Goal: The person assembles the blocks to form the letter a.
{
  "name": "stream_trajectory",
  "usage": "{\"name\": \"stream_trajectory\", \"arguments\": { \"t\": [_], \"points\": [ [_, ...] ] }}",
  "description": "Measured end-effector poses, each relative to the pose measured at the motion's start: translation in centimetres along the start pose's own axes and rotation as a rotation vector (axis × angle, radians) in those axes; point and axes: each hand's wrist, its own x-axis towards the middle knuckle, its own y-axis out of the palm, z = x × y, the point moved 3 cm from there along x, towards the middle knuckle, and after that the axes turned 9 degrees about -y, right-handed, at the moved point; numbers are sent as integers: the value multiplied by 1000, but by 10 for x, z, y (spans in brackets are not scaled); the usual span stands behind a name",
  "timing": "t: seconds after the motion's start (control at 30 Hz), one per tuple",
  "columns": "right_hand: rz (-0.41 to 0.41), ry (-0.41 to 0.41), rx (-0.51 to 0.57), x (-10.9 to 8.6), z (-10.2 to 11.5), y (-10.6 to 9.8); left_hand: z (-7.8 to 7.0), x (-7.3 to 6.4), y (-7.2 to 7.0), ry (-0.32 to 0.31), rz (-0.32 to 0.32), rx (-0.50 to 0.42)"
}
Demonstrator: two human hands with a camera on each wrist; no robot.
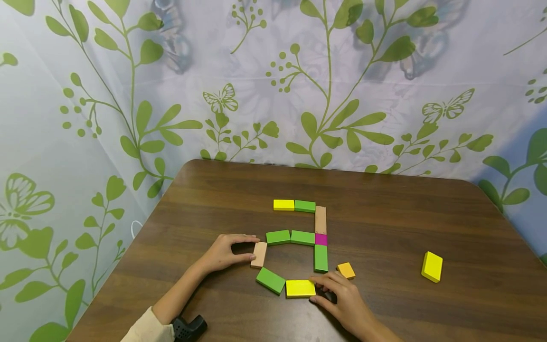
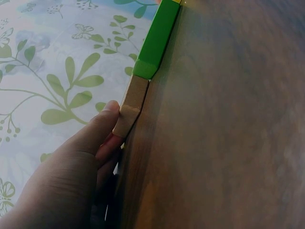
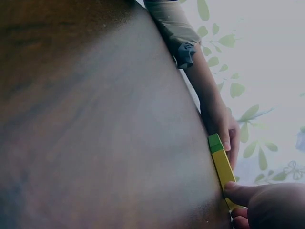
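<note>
On the brown table, my left hand (image 1: 223, 253) pinches a plain wooden block (image 1: 259, 255) between thumb and fingers. The left wrist view shows that wooden block (image 2: 130, 107) end to end with a green block (image 2: 157, 40). My right hand (image 1: 344, 300) pinches the right end of a yellow block (image 1: 300, 289) lying flat. Just left of it lies a slanted green block (image 1: 271, 280), below the wooden one. In the right wrist view the thumb presses one side of the yellow block (image 3: 221, 167), fingertips at the other; its far end meets the green block (image 3: 215, 142).
Further back stand a yellow block (image 1: 284, 205), a green block (image 1: 305, 206), an upright-running wooden block (image 1: 320, 220), a magenta block (image 1: 321, 239) and more green blocks (image 1: 303, 238). An orange block (image 1: 346, 270) lies beside the right hand; another yellow block (image 1: 432, 266) sits far right.
</note>
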Motion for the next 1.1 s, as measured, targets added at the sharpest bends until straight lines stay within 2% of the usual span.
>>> {"name": "stream_trajectory", "arguments": {
  "t": [0.77,1.1],
  "points": [
    [10,3,-1,-1,2,0,0,1,0,3,3,6],
    [-4,-22,-8,0,1,0,-2,0,-1,2,2,0]
  ]
}}
